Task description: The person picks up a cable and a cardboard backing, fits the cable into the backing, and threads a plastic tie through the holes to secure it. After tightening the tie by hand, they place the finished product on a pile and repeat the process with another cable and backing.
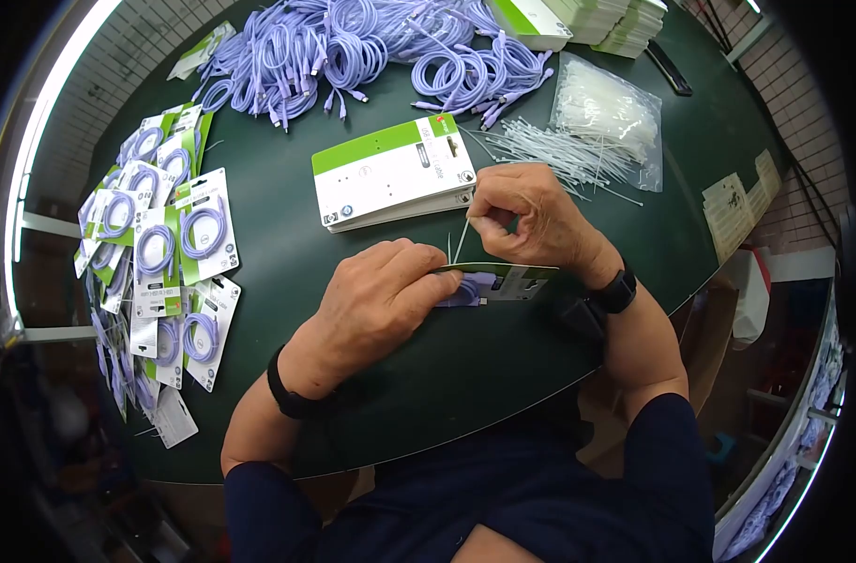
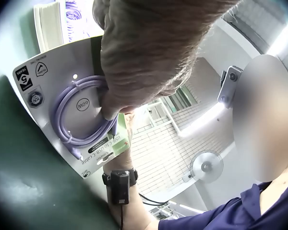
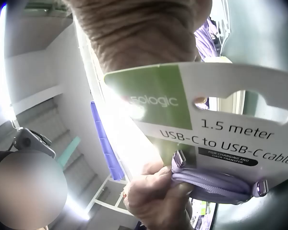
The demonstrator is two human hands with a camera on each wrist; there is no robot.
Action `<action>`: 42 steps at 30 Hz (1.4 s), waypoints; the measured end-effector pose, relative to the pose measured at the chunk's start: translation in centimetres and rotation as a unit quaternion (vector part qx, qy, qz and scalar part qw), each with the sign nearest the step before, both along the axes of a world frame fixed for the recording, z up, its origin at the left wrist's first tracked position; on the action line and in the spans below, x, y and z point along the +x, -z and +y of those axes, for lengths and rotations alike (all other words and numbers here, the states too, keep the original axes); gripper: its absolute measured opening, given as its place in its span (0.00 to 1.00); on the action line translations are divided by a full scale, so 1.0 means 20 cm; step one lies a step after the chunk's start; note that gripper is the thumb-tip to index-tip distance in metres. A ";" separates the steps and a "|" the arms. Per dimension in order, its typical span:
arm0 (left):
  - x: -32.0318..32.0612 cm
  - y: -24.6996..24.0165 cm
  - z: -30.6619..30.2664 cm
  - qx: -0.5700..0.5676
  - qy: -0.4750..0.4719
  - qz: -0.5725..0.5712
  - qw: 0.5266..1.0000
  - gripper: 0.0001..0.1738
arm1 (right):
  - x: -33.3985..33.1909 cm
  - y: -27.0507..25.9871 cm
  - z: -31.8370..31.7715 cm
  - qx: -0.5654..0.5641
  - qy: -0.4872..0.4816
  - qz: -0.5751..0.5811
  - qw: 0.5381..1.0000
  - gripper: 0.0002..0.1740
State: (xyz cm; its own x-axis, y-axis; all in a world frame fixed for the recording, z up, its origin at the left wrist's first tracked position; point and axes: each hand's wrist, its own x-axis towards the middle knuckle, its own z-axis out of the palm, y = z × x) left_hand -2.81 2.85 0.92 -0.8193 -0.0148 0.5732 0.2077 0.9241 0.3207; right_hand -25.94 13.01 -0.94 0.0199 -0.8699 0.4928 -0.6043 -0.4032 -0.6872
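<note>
Green table [image 1: 278, 272]: card [image 1: 512, 281], tie [image 1: 461, 240] in hands [image 1: 376, 300] [image 1: 531, 216]

A packing workshop: a green table [image 1: 353, 413] heaped with cable coils [image 1: 353, 47], backing cards [image 1: 395, 174] and cable ties [image 1: 550, 150].

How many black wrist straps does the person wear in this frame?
2. One black strap circles the left wrist; the other strap circles the right wrist, beside the held cable card. None appears hidden.

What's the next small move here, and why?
Probably pull the thin white plastic cable tie snug: the right hand pinches its tail above the green-and-white cardboard card, which the left hand holds with the coiled purple cable.
</note>
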 end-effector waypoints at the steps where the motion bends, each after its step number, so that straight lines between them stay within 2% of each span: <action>1: 0.00 0.00 0.00 -0.010 -0.004 0.002 1.000 0.14 | 0.00 0.00 0.00 -0.005 0.002 0.014 1.000 0.07; 4: -0.01 -0.03 0.02 -0.030 -0.003 -0.014 0.999 0.13 | -0.01 -0.01 0.00 -0.019 0.008 0.044 0.999 0.07; 6: 0.00 -0.02 0.03 -0.041 -0.005 -0.017 0.999 0.13 | 0.00 0.00 0.01 0.015 0.025 0.026 0.999 0.06; 9: 0.01 0.05 0.06 -0.034 0.042 -0.128 0.990 0.12 | -0.03 -0.03 0.03 0.045 0.040 -0.010 0.998 0.05; 12: 0.07 0.01 0.04 -0.022 -0.002 -0.058 0.998 0.13 | -0.06 -0.08 0.06 0.072 0.064 -0.071 0.993 0.04; 15: 0.10 -0.06 0.05 -0.033 -0.016 -0.009 0.999 0.14 | -0.03 -0.13 0.07 0.161 0.026 -0.342 0.925 0.04; 16: 0.09 -0.09 0.05 -0.057 -0.009 0.016 0.998 0.15 | -0.03 -0.15 0.06 0.159 0.020 -0.341 0.926 0.04; 19: 0.08 -0.06 0.04 -0.092 -0.001 0.045 0.995 0.15 | -0.02 -0.19 0.09 0.314 -0.065 -0.324 0.890 0.09; 20: 0.07 -0.02 0.05 -0.098 0.001 0.049 0.994 0.15 | -0.02 -0.18 0.10 0.315 -0.063 -0.326 0.889 0.09; 23: 0.05 0.01 0.06 -0.091 0.008 0.053 0.994 0.14 | 0.00 -0.13 0.08 0.380 -0.164 -0.187 0.891 0.10; 27: 0.06 0.02 0.06 -0.053 0.005 0.050 0.997 0.15 | 0.05 -0.08 0.05 0.322 -0.179 -0.276 0.888 0.11; 31: 0.05 0.04 0.06 0.001 0.018 0.038 0.999 0.17 | 0.10 -0.10 0.02 0.386 -0.149 -0.252 0.875 0.11; 36: 0.04 0.01 0.09 0.048 -0.019 0.019 0.998 0.19 | 0.08 -0.06 0.03 0.372 -0.149 -0.278 0.873 0.11; 39: 0.03 -0.02 0.10 0.060 -0.038 -0.008 0.997 0.19 | 0.09 -0.04 0.03 0.311 -0.137 -0.228 0.913 0.12; 42: 0.03 -0.03 0.10 0.062 -0.049 -0.027 0.996 0.19 | 0.09 -0.03 0.03 0.285 -0.126 -0.205 0.928 0.13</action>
State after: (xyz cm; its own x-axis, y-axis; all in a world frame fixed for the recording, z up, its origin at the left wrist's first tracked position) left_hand -2.30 4.92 1.43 -0.8405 -0.1638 0.5164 0.0983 0.8912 0.4427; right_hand -24.20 13.55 -0.31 0.1708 -0.9847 -0.0354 -0.1803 0.0041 -0.9836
